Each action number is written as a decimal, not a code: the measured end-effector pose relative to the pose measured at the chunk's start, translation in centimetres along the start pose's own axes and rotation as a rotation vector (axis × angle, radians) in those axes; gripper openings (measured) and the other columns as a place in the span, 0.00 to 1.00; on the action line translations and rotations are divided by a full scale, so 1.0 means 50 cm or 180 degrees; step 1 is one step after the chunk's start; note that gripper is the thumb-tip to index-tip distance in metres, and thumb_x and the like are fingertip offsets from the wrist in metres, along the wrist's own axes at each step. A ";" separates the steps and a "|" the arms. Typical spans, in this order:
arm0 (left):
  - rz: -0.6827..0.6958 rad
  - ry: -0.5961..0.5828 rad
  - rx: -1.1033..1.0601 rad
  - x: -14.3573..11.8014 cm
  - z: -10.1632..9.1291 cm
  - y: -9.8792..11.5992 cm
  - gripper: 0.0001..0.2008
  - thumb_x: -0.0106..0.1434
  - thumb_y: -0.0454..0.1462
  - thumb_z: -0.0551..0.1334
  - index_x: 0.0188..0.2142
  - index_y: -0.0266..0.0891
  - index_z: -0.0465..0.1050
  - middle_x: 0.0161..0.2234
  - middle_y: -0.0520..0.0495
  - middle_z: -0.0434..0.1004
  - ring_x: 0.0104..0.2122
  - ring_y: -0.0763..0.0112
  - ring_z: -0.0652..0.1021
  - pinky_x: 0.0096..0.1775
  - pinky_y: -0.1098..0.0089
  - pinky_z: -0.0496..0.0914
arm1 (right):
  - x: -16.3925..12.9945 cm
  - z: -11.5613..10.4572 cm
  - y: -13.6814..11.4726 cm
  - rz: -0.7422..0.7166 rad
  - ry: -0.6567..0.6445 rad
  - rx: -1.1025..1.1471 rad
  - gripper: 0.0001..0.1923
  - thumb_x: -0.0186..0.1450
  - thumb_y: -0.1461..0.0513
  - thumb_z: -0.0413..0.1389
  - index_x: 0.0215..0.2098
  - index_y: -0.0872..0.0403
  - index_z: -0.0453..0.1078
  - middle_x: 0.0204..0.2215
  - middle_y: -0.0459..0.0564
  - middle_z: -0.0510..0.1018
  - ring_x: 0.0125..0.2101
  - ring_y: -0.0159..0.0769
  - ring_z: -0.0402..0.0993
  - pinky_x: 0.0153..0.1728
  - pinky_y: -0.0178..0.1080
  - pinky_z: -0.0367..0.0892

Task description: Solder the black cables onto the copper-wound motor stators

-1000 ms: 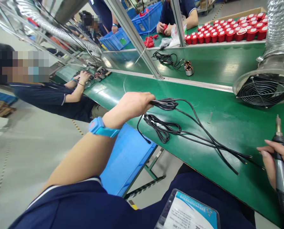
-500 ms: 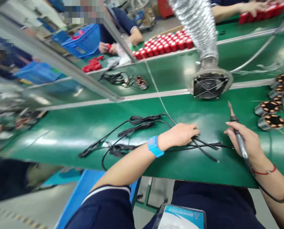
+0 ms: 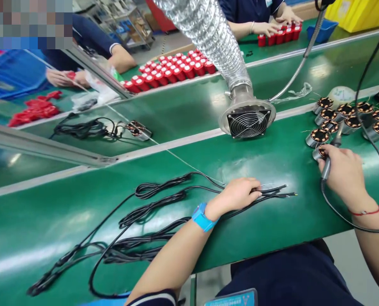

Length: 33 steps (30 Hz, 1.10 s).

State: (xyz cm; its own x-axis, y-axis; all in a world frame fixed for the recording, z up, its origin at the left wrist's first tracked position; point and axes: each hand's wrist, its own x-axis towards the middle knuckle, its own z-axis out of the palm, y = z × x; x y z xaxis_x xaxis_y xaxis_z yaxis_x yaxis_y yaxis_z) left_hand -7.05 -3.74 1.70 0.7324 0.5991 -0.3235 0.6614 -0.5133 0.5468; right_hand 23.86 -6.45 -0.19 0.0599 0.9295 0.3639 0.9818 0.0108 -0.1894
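Note:
My left hand (image 3: 240, 193) is closed over the near ends of several black cables (image 3: 272, 193), whose stripped tips point right. A thin solder wire (image 3: 189, 163) runs from the upper left to this hand, and a fine end pokes out past the fingers. My right hand (image 3: 345, 174) grips a soldering iron (image 3: 326, 169), tip end up among the wound motor stators. Its thumb and fingertips are at the nearest stator (image 3: 317, 154); whether they grip it, I cannot tell. The cables' coiled lengths (image 3: 157, 208) lie to the left on the green bench.
A fume extractor fan (image 3: 249, 123) hangs from a foil duct (image 3: 208, 42) ahead. Several more stators (image 3: 352, 123) crowd the right. Past the rail, co-workers' hands (image 3: 272, 27) handle red parts (image 3: 176, 72). Another stator (image 3: 139, 129) lies beside black cables. A metal post (image 3: 90, 72) slants at left.
My right hand, with the soldering iron, has moved right to the stators. My left hand stays on the cables, whose ends now lie closer together. The view has shifted right.

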 end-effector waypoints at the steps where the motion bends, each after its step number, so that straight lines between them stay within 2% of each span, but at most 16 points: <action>1: -0.0014 0.0024 0.0004 0.001 0.001 -0.001 0.10 0.66 0.39 0.55 0.37 0.38 0.74 0.39 0.47 0.78 0.37 0.65 0.76 0.36 0.69 0.62 | 0.001 0.006 -0.003 -0.0018 -0.0029 -0.0073 0.14 0.63 0.61 0.55 0.48 0.53 0.69 0.33 0.58 0.76 0.40 0.57 0.72 0.37 0.53 0.63; 3: 0.0030 0.0044 0.0002 0.002 0.004 -0.003 0.10 0.66 0.39 0.55 0.38 0.39 0.73 0.39 0.47 0.78 0.38 0.65 0.76 0.35 0.69 0.62 | -0.001 0.016 -0.016 -0.0197 -0.0079 -0.0080 0.14 0.64 0.60 0.53 0.49 0.52 0.68 0.33 0.57 0.76 0.39 0.54 0.71 0.37 0.51 0.63; 5: 0.0091 0.0105 -0.0076 0.002 0.005 -0.005 0.10 0.66 0.40 0.56 0.39 0.38 0.74 0.39 0.47 0.77 0.38 0.65 0.76 0.35 0.69 0.62 | -0.007 0.020 -0.033 -0.0646 -0.0176 0.0092 0.13 0.66 0.60 0.52 0.49 0.51 0.68 0.35 0.56 0.76 0.39 0.50 0.71 0.38 0.49 0.64; 7: 0.0127 0.0271 -0.0311 0.002 0.005 -0.008 0.11 0.66 0.40 0.55 0.39 0.38 0.74 0.39 0.46 0.77 0.38 0.66 0.75 0.37 0.69 0.64 | -0.013 0.020 -0.051 -0.1147 -0.0256 0.0368 0.13 0.66 0.62 0.49 0.48 0.50 0.68 0.38 0.54 0.77 0.41 0.49 0.70 0.39 0.48 0.65; 9: 0.0058 0.0539 -0.0731 0.003 0.003 -0.010 0.13 0.67 0.40 0.54 0.35 0.37 0.75 0.36 0.47 0.77 0.36 0.69 0.74 0.38 0.70 0.64 | -0.015 0.017 -0.070 -0.1344 -0.0210 0.0589 0.13 0.64 0.64 0.49 0.46 0.50 0.68 0.38 0.52 0.78 0.42 0.48 0.70 0.40 0.48 0.65; 11: -0.0211 0.0788 -0.1320 0.007 0.000 -0.014 0.15 0.68 0.40 0.53 0.32 0.36 0.74 0.29 0.49 0.75 0.31 0.72 0.73 0.35 0.71 0.64 | -0.014 0.014 -0.093 -0.1275 -0.0060 0.0712 0.13 0.63 0.64 0.49 0.46 0.52 0.67 0.36 0.52 0.78 0.39 0.46 0.70 0.39 0.48 0.67; 13: -0.0600 0.0918 -0.2114 0.014 -0.001 -0.020 0.15 0.68 0.39 0.52 0.34 0.35 0.74 0.24 0.51 0.71 0.24 0.76 0.71 0.29 0.73 0.63 | -0.011 0.014 -0.120 -0.1035 0.0031 0.0743 0.15 0.65 0.60 0.51 0.50 0.54 0.64 0.35 0.52 0.77 0.35 0.44 0.71 0.37 0.46 0.68; 16: -0.0900 0.1056 -0.3276 0.024 0.001 -0.028 0.12 0.66 0.33 0.50 0.42 0.33 0.70 0.26 0.51 0.72 0.22 0.77 0.73 0.26 0.74 0.65 | -0.006 0.021 -0.163 -0.0473 -0.0048 0.0748 0.28 0.63 0.51 0.57 0.56 0.55 0.59 0.37 0.54 0.76 0.35 0.45 0.73 0.36 0.46 0.70; 18: -0.0885 0.1206 -0.3591 0.028 0.003 -0.032 0.10 0.63 0.29 0.52 0.41 0.33 0.69 0.28 0.51 0.71 0.22 0.79 0.72 0.27 0.75 0.66 | -0.002 0.030 -0.184 -0.0298 -0.0118 0.0761 0.31 0.61 0.50 0.59 0.57 0.55 0.59 0.39 0.56 0.75 0.38 0.48 0.74 0.37 0.48 0.71; 21: -0.0877 0.1509 -0.3467 0.031 0.006 -0.036 0.07 0.60 0.30 0.57 0.40 0.33 0.69 0.27 0.55 0.66 0.23 0.83 0.67 0.28 0.77 0.62 | 0.003 0.046 -0.195 -0.0472 -0.0174 0.1060 0.26 0.63 0.55 0.57 0.56 0.55 0.59 0.41 0.56 0.75 0.41 0.48 0.74 0.42 0.50 0.72; 24: -0.0938 0.1657 -0.3258 0.034 0.010 -0.037 0.10 0.61 0.34 0.59 0.43 0.33 0.69 0.28 0.55 0.66 0.27 0.81 0.67 0.33 0.76 0.62 | 0.000 0.060 -0.186 -0.0741 -0.0399 0.1702 0.25 0.63 0.60 0.55 0.57 0.53 0.56 0.44 0.55 0.75 0.44 0.45 0.75 0.45 0.49 0.73; 27: -0.0859 0.1466 -0.2967 0.038 0.012 -0.035 0.12 0.62 0.37 0.59 0.43 0.33 0.71 0.32 0.52 0.69 0.31 0.77 0.68 0.36 0.73 0.63 | -0.010 0.071 -0.174 -0.0966 -0.0609 0.2195 0.27 0.63 0.63 0.54 0.59 0.51 0.53 0.49 0.56 0.74 0.49 0.43 0.74 0.50 0.50 0.71; 29: -0.0700 0.1248 -0.2727 0.040 0.013 -0.032 0.10 0.62 0.38 0.59 0.38 0.34 0.73 0.33 0.50 0.72 0.33 0.75 0.69 0.38 0.72 0.62 | -0.018 0.078 -0.171 -0.1065 -0.0644 0.2408 0.28 0.64 0.62 0.55 0.60 0.50 0.51 0.51 0.57 0.72 0.52 0.43 0.72 0.52 0.51 0.70; 33: -0.0601 0.0943 -0.2654 0.041 0.013 -0.029 0.08 0.60 0.37 0.59 0.28 0.34 0.72 0.29 0.52 0.72 0.32 0.74 0.69 0.38 0.71 0.61 | -0.027 0.084 -0.179 -0.0909 -0.0538 0.2365 0.28 0.65 0.59 0.55 0.60 0.50 0.51 0.51 0.59 0.73 0.51 0.44 0.74 0.51 0.51 0.71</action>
State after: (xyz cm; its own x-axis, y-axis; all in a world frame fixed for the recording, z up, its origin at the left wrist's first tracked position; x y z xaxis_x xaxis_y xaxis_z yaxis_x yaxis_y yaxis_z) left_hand -6.39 -2.16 -0.25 0.4757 0.8210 -0.3158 0.3504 0.1524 0.9241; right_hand 14.22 -6.23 -2.80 -0.2611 0.8963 0.3584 0.5758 0.4426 -0.6874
